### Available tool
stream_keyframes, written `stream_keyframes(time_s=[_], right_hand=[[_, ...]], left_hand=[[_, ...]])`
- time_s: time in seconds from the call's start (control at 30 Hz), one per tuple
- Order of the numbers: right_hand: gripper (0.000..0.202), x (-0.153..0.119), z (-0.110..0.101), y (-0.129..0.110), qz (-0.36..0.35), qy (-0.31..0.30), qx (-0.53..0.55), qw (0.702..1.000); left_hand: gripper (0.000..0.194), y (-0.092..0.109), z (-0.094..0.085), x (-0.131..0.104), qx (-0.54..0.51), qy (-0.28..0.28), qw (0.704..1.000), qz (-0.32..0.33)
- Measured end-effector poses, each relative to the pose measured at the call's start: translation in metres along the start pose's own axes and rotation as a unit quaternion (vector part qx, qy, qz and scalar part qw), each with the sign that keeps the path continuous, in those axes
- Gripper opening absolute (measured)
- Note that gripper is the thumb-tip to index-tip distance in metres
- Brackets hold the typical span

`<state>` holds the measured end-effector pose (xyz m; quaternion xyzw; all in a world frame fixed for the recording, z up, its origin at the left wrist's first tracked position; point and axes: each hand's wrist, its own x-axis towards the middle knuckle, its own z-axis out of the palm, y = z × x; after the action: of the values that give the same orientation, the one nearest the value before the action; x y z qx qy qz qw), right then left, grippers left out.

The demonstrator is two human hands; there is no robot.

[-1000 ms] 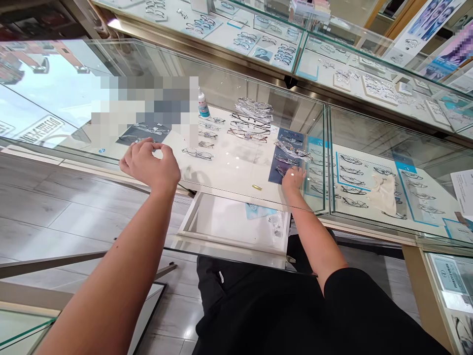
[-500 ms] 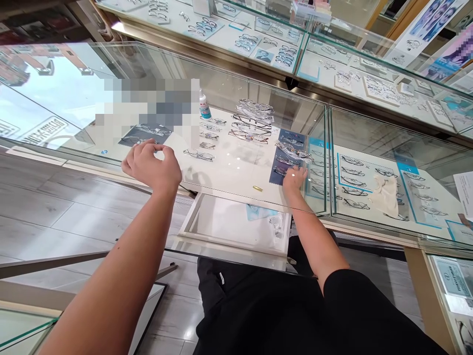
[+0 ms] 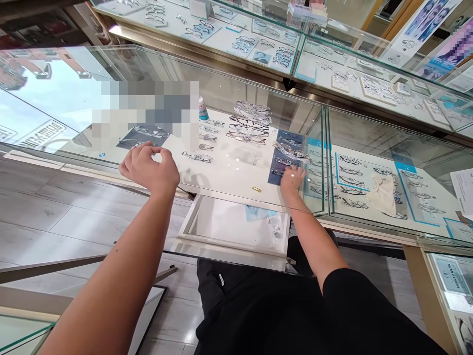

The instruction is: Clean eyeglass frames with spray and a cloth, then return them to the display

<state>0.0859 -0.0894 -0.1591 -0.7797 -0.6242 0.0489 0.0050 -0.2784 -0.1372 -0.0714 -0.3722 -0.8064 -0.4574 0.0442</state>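
Observation:
My left hand [image 3: 150, 167] is over the front edge of the glass counter, thumb and forefinger curled into a ring; no object shows in it. Just beyond it lies a dark mat [image 3: 127, 139] with glasses. My right hand [image 3: 293, 178] rests at the glass top, fingers bent and apart, holding nothing visible, by a dark blue mat [image 3: 274, 176] with several glasses. Bagged glasses [image 3: 291, 152] lie just beyond that hand. Between my hands are a stack of glasses [image 3: 247, 137], a small gold piece [image 3: 256, 189] and a white and blue bottle [image 3: 203, 110].
An open white drawer [image 3: 218, 224] with small clear packets [image 3: 275, 226] juts out below the counter. Right of my right hand, a beige cloth [image 3: 382, 195] lies over glasses. More glass display cases [image 3: 236, 37] stand behind. A pixelated patch hides the counter's left part.
The whole view has shifted slightly. Both hands keep almost the same pose and place over the counter.

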Motion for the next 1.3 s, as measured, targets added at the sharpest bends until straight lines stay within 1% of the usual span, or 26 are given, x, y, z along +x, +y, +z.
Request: stream_keyframes(time_s=[0.07,0.1,0.13,0.17,0.2,0.27,0.3,0.33,0.37,0.4,0.43,0.47,0.5,0.53,0.57,0.6,0.67,0.7,0.8,0.9,1.0,1.07,1.13,1.2,1.27,1.3], right_hand=[[0.051,-0.02,-0.013,-0.011,-0.042,-0.013,-0.017,0.999],[0.05,-0.034,-0.021,-0.016,-0.079,-0.041,-0.029,0.996],[0.049,-0.051,-0.028,-0.022,-0.124,-0.101,-0.043,0.986],[0.048,-0.071,-0.037,-0.027,-0.173,-0.193,-0.061,0.964],[0.042,-0.092,-0.047,-0.03,-0.201,-0.25,-0.062,0.945],[0.026,-0.135,-0.076,-0.031,-0.248,-0.333,-0.056,0.908],[0.027,-0.152,-0.096,-0.03,-0.285,-0.37,-0.046,0.883],[0.033,-0.164,-0.118,-0.027,-0.347,-0.386,-0.02,0.854],[0.038,-0.169,-0.142,-0.024,-0.38,-0.373,0.012,0.846],[0.04,-0.167,-0.165,-0.02,-0.375,-0.333,0.03,0.865],[0.041,-0.158,-0.185,-0.016,-0.349,-0.27,0.033,0.897],[0.042,-0.141,-0.202,-0.013,-0.316,-0.191,0.032,0.929],[0.044,-0.12,-0.213,-0.01,-0.28,-0.106,0.026,0.954],[0.045,-0.095,-0.219,-0.007,-0.253,-0.034,0.017,0.967],[0.043,-0.07,-0.22,-0.004,-0.236,0.012,0.004,0.972],[0.04,-0.046,-0.216,-0.002,-0.222,0.029,-0.011,0.975],[0.031,-0.007,-0.202,0.002,-0.199,0.02,-0.034,0.979],[0.027,0.006,-0.194,0.003,-0.196,0.015,-0.045,0.979],[0.022,0.023,-0.173,0.003,-0.202,0.015,-0.048,0.978],[0.022,0.023,-0.168,0.0,-0.198,0.025,-0.043,0.979],[0.024,0.007,-0.18,-0.004,-0.207,0.027,-0.028,0.977],[0.022,-0.022,-0.193,-0.006,-0.242,0.01,0.004,0.97],[0.02,-0.063,-0.2,-0.006,-0.303,-0.058,0.044,0.95],[0.019,-0.108,-0.195,-0.005,-0.354,-0.158,0.065,0.92],[0.02,-0.144,-0.177,-0.003,-0.382,-0.243,0.062,0.89],[0.02,-0.155,-0.164,-0.002,-0.383,-0.281,0.053,0.878]], left_hand=[[0.013,0.0,0.0,0.0,-0.005,-0.001,1.0,0.001],[0.013,0.0,0.0,0.0,-0.007,-0.003,1.0,0.002],[0.013,0.0,0.0,0.0,-0.008,-0.003,1.0,0.003],[0.013,0.0,0.0,0.0,-0.008,-0.004,1.0,0.005],[0.013,-0.001,0.0,0.0,-0.007,-0.003,1.0,0.007],[0.012,-0.002,0.0,0.0,-0.003,-0.003,1.0,0.008],[0.011,-0.002,0.001,0.0,-0.001,-0.003,1.0,0.007],[0.011,-0.002,0.001,0.001,0.0,-0.003,1.0,0.005],[0.01,-0.003,0.001,0.001,0.001,-0.002,1.0,0.005],[0.01,-0.003,0.002,0.001,0.002,-0.002,1.0,0.006],[0.01,-0.003,0.002,0.001,0.003,-0.002,1.0,0.007],[0.01,-0.003,0.002,0.001,0.003,-0.002,1.0,0.007],[0.01,-0.003,0.002,0.001,0.003,-0.004,1.0,0.007],[0.01,-0.002,0.002,0.001,0.002,-0.006,1.0,0.006],[0.01,-0.002,0.001,0.001,-0.001,-0.007,1.0,0.005],[0.01,-0.001,0.001,0.001,-0.005,-0.007,1.0,0.003],[0.011,-0.001,0.0,0.001,-0.013,-0.004,1.0,0.003],[0.012,-0.001,0.0,0.0,-0.015,-0.003,1.0,0.003],[0.012,-0.001,-0.001,0.0,-0.016,-0.001,1.0,0.006],[0.012,-0.002,-0.001,0.0,-0.015,0.0,1.0,0.01],[0.012,-0.003,0.0,0.0,-0.012,0.0,1.0,0.009],[0.012,-0.004,0.0,0.001,-0.009,-0.004,1.0,0.008],[0.012,-0.004,0.0,0.001,-0.008,-0.005,1.0,0.01],[0.012,-0.004,0.0,0.001,-0.008,-0.003,1.0,0.013],[0.012,-0.005,0.001,0.001,-0.009,-0.001,1.0,0.014],[0.011,-0.005,0.002,0.001,-0.009,0.0,1.0,0.014]])
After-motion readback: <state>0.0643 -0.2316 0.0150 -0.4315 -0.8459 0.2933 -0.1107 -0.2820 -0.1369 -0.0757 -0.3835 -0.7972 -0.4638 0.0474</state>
